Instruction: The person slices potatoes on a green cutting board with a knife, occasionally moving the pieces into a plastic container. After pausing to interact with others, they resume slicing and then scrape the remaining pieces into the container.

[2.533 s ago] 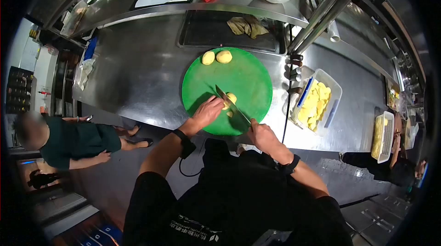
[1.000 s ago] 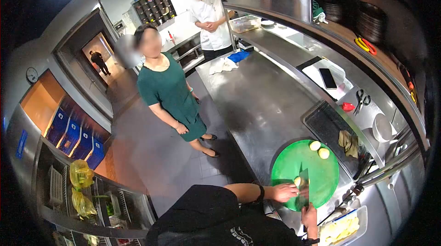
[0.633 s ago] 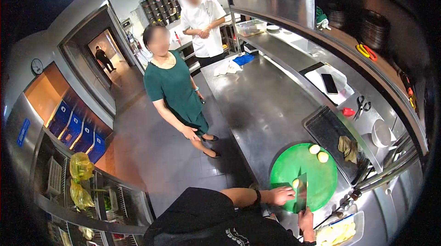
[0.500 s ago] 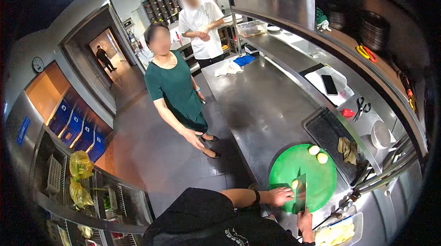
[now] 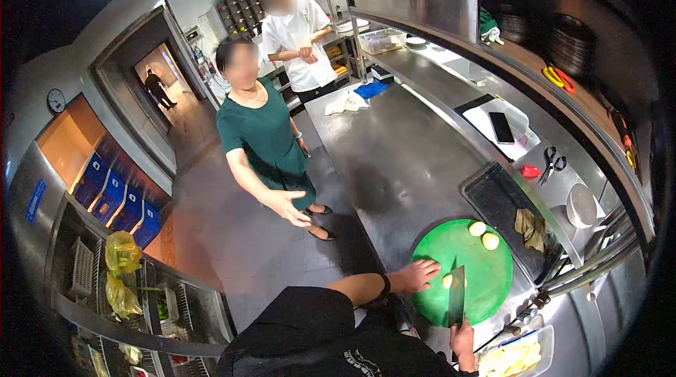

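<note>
My right hand (image 5: 462,342) grips the handle of a cleaver (image 5: 457,296), its broad blade over the round green cutting board (image 5: 429,243). Beside the blade, partly covered by it, lies a pale yellow piece of peeled vegetable (image 5: 447,280), perhaps potato. My left hand (image 5: 417,276) is open, fingers stretched out over the board's left edge, apart from the piece and holding nothing. Two more pale rounded pieces (image 5: 490,241) sit near the board's far edge.
A clear tub (image 5: 546,349) of pale cut pieces stands at the lower right. A black tray (image 5: 496,197) with a crumpled cloth (image 5: 529,228) adjoins the board. Scissors (image 5: 553,164) and a phone (image 5: 501,128) lie behind. A person in green (image 5: 257,123) stands across the steel table (image 5: 380,166).
My left hand has drawn back leftward from the piece and blade, and its fingers have opened. The cleaver stays in my right hand. The person in green has raised a hand.
</note>
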A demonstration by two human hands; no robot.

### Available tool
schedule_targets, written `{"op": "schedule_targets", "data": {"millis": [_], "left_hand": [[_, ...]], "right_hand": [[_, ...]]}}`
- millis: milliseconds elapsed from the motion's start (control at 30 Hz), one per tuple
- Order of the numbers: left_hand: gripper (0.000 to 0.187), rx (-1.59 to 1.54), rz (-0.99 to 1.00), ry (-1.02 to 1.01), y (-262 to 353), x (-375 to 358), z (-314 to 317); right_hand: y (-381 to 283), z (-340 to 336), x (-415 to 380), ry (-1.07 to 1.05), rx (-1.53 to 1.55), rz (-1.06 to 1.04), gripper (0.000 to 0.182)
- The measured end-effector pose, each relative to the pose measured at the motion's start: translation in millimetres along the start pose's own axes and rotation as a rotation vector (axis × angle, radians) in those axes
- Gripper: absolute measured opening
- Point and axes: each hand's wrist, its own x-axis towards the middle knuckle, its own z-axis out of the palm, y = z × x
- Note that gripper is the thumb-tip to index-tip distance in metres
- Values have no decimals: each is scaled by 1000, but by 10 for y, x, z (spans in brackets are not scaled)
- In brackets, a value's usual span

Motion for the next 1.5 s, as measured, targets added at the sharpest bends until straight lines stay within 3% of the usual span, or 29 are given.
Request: {"op": "schedule_targets", "data": {"millis": [167, 200, 300, 333, 367, 433, 533, 667, 700, 767, 833, 967, 1500], "left_hand": [[69, -22, -148, 86, 14, 232, -132], [58, 31, -130, 168, 27, 275, -131], [40, -221, 7, 227, 8, 389, 5], [30, -306, 7, 138, 133, 466, -86], [26, -380, 112, 176, 192, 508, -86], [18, -416, 106, 72, 368, 570, -139], [13, -303, 164, 107, 454, 581, -174], [19, -381, 68, 102, 432, 584, -198], [20, -338, 140, 154, 347, 594, -78], [24, -427, 68, 103, 312, 567, -137], [26, -563, 33, 179, 350, 532, -150], [24, -424, -7, 172, 405, 492, -37], [16, -308, 271, 12, 101, 523, -110]], "right_hand": [[-50, -14, 10, -50, 86, 81, 25], [-213, -81, -4, -31, 83, 63, 25], [-223, -82, -24, 21, 128, 1, 27], [-232, -117, -32, -28, 135, 45, 32], [-94, -27, -4, -44, 115, 83, 35], [-126, -42, -16, 13, 74, 11, 34], [-102, 8, 24, -38, 49, 77, 36], [-204, -29, -18, -34, 73, 53, 34], [-255, -76, -14, -33, 98, 60, 33], [-148, 38, 4, -36, 64, 99, 39], [-399, -83, -13, -24, 124, 141, 39], [-362, 24, -17, -14, 36, 86, 36], [-727, -282, -68, -11, -27, 128, 29]]}}
